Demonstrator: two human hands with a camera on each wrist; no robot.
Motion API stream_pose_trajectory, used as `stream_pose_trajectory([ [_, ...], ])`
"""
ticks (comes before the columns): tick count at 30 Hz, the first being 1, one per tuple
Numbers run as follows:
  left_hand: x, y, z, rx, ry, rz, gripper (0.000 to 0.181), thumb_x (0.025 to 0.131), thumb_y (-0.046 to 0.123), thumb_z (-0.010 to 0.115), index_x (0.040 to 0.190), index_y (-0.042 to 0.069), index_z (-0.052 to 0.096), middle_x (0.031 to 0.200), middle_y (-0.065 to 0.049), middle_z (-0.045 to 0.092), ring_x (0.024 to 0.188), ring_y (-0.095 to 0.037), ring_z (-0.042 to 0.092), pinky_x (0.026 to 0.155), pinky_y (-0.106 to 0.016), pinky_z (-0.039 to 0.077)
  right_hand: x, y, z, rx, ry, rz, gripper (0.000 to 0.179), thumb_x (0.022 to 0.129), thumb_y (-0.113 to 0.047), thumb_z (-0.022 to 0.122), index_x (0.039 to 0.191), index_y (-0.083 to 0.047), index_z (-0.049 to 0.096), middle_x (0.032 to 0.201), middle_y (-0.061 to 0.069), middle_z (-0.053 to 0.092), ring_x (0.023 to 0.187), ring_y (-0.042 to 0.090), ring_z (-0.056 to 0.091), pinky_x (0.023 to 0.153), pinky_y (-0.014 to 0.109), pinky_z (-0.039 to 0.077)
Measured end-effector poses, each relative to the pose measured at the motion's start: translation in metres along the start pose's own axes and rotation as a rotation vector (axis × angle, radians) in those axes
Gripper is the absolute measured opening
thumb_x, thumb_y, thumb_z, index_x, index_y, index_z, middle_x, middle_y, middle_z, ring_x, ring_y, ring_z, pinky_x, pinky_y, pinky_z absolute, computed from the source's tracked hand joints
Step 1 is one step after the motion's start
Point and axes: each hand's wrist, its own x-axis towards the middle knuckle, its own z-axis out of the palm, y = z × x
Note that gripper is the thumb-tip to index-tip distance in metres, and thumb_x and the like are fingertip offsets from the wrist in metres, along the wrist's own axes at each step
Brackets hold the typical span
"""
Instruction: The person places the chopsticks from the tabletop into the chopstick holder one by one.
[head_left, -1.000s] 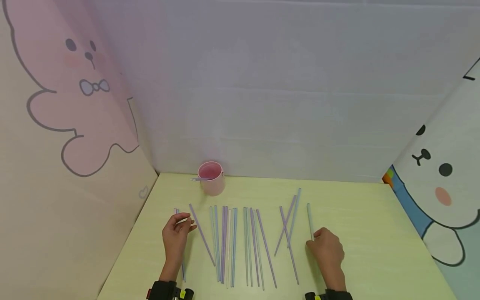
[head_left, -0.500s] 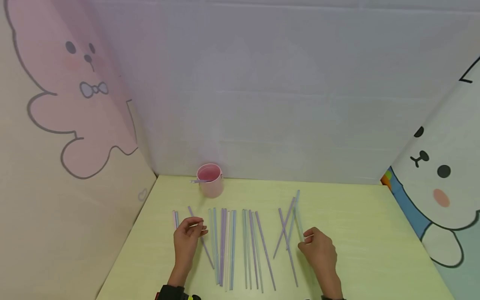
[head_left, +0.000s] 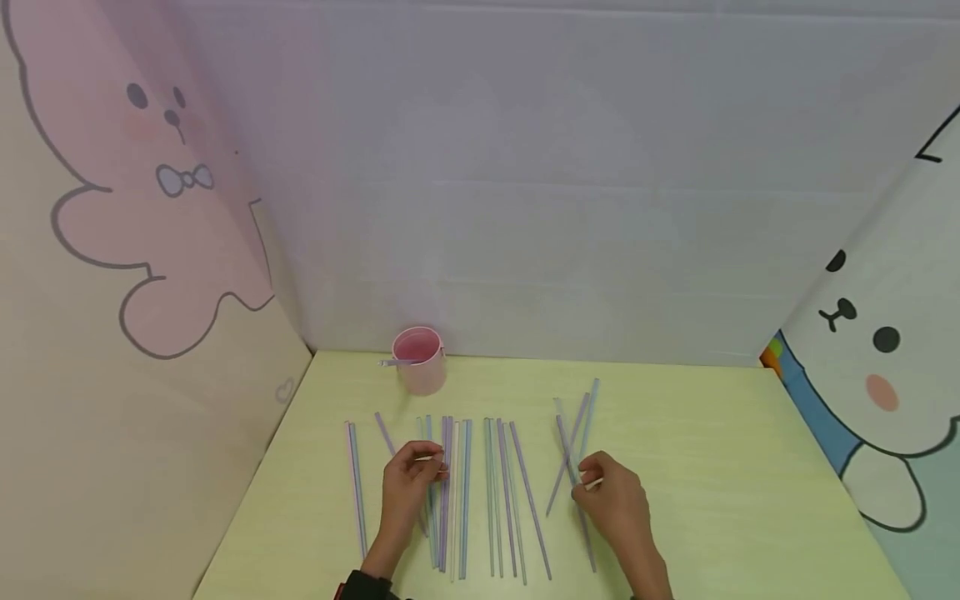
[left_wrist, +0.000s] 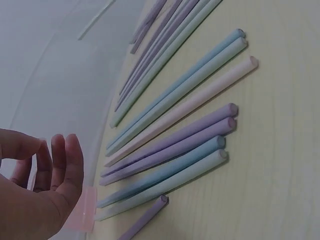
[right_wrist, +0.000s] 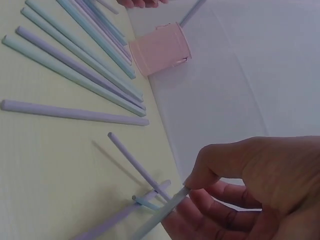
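Note:
Between thumb and fingers, my right hand [head_left: 615, 500] pinches a thin pale green stick [right_wrist: 160, 214], straw-like, at its near part. That stick slants over a loose crossed group: a purple stick [head_left: 586, 402], a blue stick [head_left: 594, 396] and another purple stick [head_left: 586, 537] on the table. My left hand [head_left: 408, 487] hovers over the left part of the row, fingers loosely bent, nothing visible in them. Beneath it are a slanted purple stick [head_left: 384, 432] and a pair of purple sticks [left_wrist: 200, 117]. A pale pink stick [left_wrist: 200, 102] lies beside these.
A small pink bucket [head_left: 423, 379] stands at the back left of the pale yellow table [head_left: 720, 467], a purplish stick [head_left: 393, 362] poking out over its rim. Two sticks [head_left: 356, 475] lie farthest left. Fabric walls [head_left: 570, 208] enclose the back and sides.
My right hand has moved left, carrying the pale green stick from the right of the crossed group to over it. My left hand has moved right, from the far-left pair to over the row.

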Motion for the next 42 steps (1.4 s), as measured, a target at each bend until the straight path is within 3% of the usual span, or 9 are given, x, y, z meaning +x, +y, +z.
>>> stream_pose_trajectory([
  [7, 0.0, 0.006, 0.011, -0.026, -0.163, -0.041, 0.022, 0.09, 0.002, 0.069, 0.108, -0.009, 0.062, 0.102, -0.036, 0.06, 0.082, -0.047, 0.065, 0.074, -0.054, 0.06, -0.002, -0.013, 0.003, 0.149, -0.072, -0.114, 0.025, 0.071, -0.001, 0.068, 0.093, -0.012, 0.068, 0.081, -0.001, 0.066, 0.07, 0.012, 0.063, 0.055, 0.025, 0.053],
  [13, 0.003, 0.009, 0.017, -0.031, -0.242, -0.025, 0.023, 0.092, 0.007, 0.068, 0.11, -0.005, 0.061, 0.105, -0.036, 0.058, 0.087, -0.05, 0.063, 0.074, -0.048, 0.062, -0.003, -0.021, 0.007, 0.237, -0.132, -0.243, 0.026, 0.072, 0.001, 0.07, 0.093, -0.013, 0.066, 0.079, -0.003, 0.066, 0.067, 0.014, 0.064, 0.054, 0.023, 0.055],
  [17, 0.004, 0.019, 0.019, -0.016, -0.264, 0.027, 0.025, 0.092, 0.011, 0.068, 0.111, -0.004, 0.06, 0.104, -0.033, 0.06, 0.085, -0.041, 0.066, 0.074, -0.045, 0.063, -0.004, -0.028, 0.011, 0.292, -0.171, -0.329, 0.026, 0.072, 0.003, 0.07, 0.094, -0.013, 0.067, 0.079, -0.003, 0.065, 0.067, 0.015, 0.063, 0.051, 0.022, 0.058],
  [21, 0.002, 0.03, 0.022, -0.013, -0.287, 0.09, 0.025, 0.092, 0.01, 0.069, 0.112, -0.002, 0.059, 0.102, -0.026, 0.062, 0.086, -0.041, 0.065, 0.075, -0.049, 0.061, -0.005, -0.033, 0.015, 0.311, -0.177, -0.391, 0.027, 0.075, 0.003, 0.068, 0.094, -0.016, 0.066, 0.081, -0.002, 0.066, 0.07, 0.013, 0.062, 0.052, 0.023, 0.059],
  [29, -0.006, 0.045, 0.032, -0.074, -0.285, 0.133, 0.028, 0.089, 0.006, 0.071, 0.112, -0.006, 0.058, 0.099, -0.029, 0.062, 0.086, -0.05, 0.062, 0.072, -0.045, 0.063, -0.017, -0.041, 0.024, 0.393, -0.256, -0.408, 0.027, 0.078, 0.002, 0.069, 0.095, -0.019, 0.064, 0.084, 0.001, 0.068, 0.071, 0.013, 0.063, 0.055, 0.03, 0.062],
  [34, -0.007, 0.05, 0.035, -0.088, -0.283, 0.159, 0.022, 0.09, 0.003, 0.069, 0.108, -0.006, 0.06, 0.098, -0.029, 0.062, 0.085, -0.053, 0.06, 0.071, -0.045, 0.063, -0.02, -0.044, 0.029, 0.41, -0.263, -0.445, 0.025, 0.077, 0.003, 0.069, 0.096, -0.012, 0.065, 0.084, 0.0, 0.067, 0.073, 0.013, 0.063, 0.057, 0.031, 0.062],
  [42, -0.01, 0.056, 0.036, -0.149, -0.295, 0.213, 0.023, 0.088, -0.003, 0.07, 0.108, -0.006, 0.059, 0.093, -0.027, 0.06, 0.083, -0.028, 0.067, 0.071, -0.046, 0.063, -0.02, -0.045, 0.034, 0.457, -0.303, -0.509, 0.022, 0.079, 0.005, 0.069, 0.098, -0.006, 0.065, 0.086, 0.005, 0.068, 0.077, 0.017, 0.065, 0.057, 0.034, 0.063],
])
